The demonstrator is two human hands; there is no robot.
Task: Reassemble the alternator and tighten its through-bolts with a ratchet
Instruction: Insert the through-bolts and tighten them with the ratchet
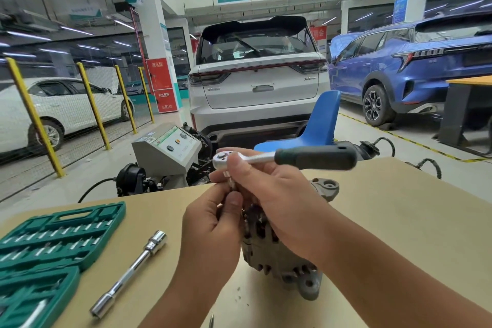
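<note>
The grey alternator lies on the tan table, mostly hidden behind my hands. My right hand grips the head of the ratchet, thumb on top; its dark green handle points right. A small silver piece hangs below the ratchet head. My left hand pinches that piece between thumb and fingers, just above the alternator. What the piece is stays hidden by my fingers.
A chrome extension bar with a socket lies left of the alternator. An open green tool case fills the table's left corner. Beyond the table stand a grey test machine, a blue chair and parked cars.
</note>
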